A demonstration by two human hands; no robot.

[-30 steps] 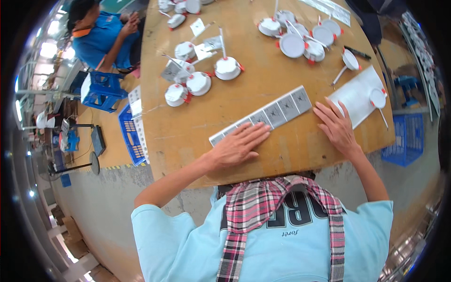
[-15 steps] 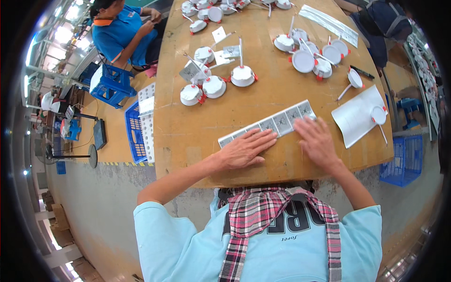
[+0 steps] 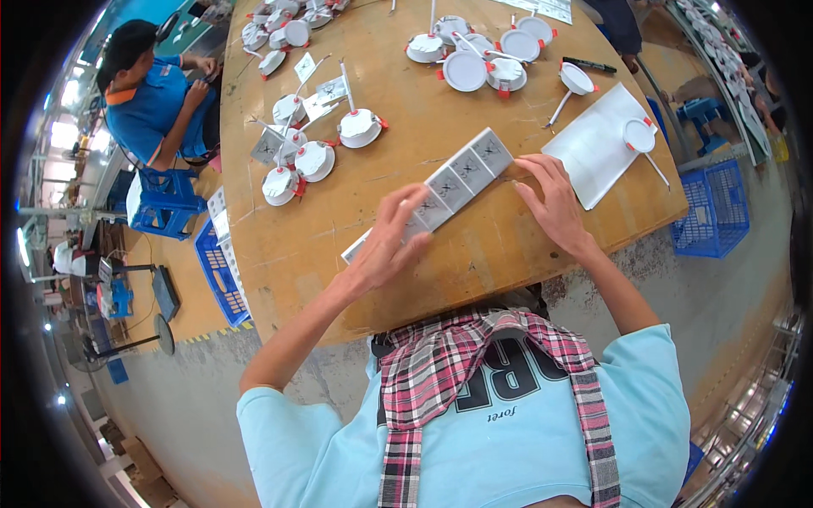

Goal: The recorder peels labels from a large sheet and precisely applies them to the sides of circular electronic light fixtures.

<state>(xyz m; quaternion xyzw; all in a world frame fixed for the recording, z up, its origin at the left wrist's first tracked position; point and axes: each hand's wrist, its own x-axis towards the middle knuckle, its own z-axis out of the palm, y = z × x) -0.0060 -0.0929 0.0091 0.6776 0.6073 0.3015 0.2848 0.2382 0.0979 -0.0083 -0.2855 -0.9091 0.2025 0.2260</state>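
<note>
A long pale strip of printed square labels [image 3: 468, 176] lies slantwise on the wooden table in front of me. My left hand [image 3: 389, 241] is over its lower left half, fingers apart and hiding part of the labels. Beside the strip's upper right end is my right hand [image 3: 552, 205], its thumb and fingers spread with nothing between them. To the left of the strip stand several round white downlights with red clips and white cables, one of them a downlight [image 3: 360, 129] set a little apart. Small printed papers [image 3: 323, 99] lie among them.
More downlights [image 3: 465, 70] cluster at the far middle. On the right are a white sheet [image 3: 600, 144] with a downlight [image 3: 638, 135] on it, and a black marker [image 3: 589, 64]. Blue baskets [image 3: 713, 208] stand beside the table. A co-worker [image 3: 157, 102] sits at the far left.
The view has shifted, and the strip now lies at a steeper slant. My left hand, flat on the strip before, has its fingers raised and bent. My right hand has moved off the strip's end.
</note>
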